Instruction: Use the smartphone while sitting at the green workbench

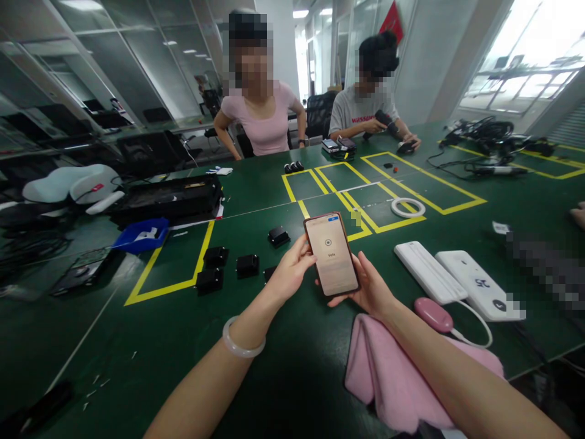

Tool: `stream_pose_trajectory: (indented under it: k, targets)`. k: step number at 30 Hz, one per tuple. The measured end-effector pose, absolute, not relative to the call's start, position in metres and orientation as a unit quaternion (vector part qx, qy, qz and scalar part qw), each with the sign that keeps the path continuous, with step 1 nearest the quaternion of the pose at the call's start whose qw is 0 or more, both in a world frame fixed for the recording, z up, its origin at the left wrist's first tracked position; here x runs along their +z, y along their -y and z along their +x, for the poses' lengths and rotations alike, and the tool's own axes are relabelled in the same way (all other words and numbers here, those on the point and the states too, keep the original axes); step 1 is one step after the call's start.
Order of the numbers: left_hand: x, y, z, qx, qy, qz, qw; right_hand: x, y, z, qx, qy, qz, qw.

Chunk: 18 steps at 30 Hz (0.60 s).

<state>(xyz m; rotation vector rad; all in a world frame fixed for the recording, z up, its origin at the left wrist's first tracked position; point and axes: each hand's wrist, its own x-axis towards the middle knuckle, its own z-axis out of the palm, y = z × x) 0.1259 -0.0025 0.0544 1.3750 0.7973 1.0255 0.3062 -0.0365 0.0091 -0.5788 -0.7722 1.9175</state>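
Observation:
A phone point(333, 262) with a lit, pale screen is held upright over the green table, near the middle of the view. My left hand point(292, 266) grips its left edge, thumb at the side of the screen. At the lower right edge, my right hand point(365, 286) holds it too, with fingers passing behind and below. Small black boxes point(247, 265) lie on the table left of the phone. A pink cloth point(379, 372) is under my right forearm, and a pink oval case point(433, 314) sits beside it.
Two white power banks point(429, 271) lie at the right, one with a cable. A white ring point(407, 208) rests near yellow tape outlines. Left stand a blue tray point(141, 236) and a black case point(169, 198). Two people are across the table point(256, 201); cables point(489, 137) are piled far right.

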Motion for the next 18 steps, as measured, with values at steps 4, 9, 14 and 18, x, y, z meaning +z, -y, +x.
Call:
stream_pose_trajectory:
  k: [4, 9, 14, 18]
  targets:
    - [0.054, 0.003, 0.126, 0.439, -0.338, 0.587, 0.591, 0.009, 0.036, 0.306, 0.788, 0.314, -0.232, 0.476]
    - [0.051, 0.003, 0.128, 0.429, -0.329, 0.588, 0.601, 0.011, 0.037, 0.305, 0.787, 0.314, -0.232, 0.478]
    - [0.038, 0.001, 0.129, 0.413, -0.318, 0.601, 0.606, 0.011, 0.037, 0.305, 0.782, 0.299, -0.263, 0.479]
    - [0.03, 0.001, 0.13, 0.408, -0.319, 0.618, 0.591, 0.01, 0.037, 0.305, 0.781, 0.287, -0.274, 0.483]
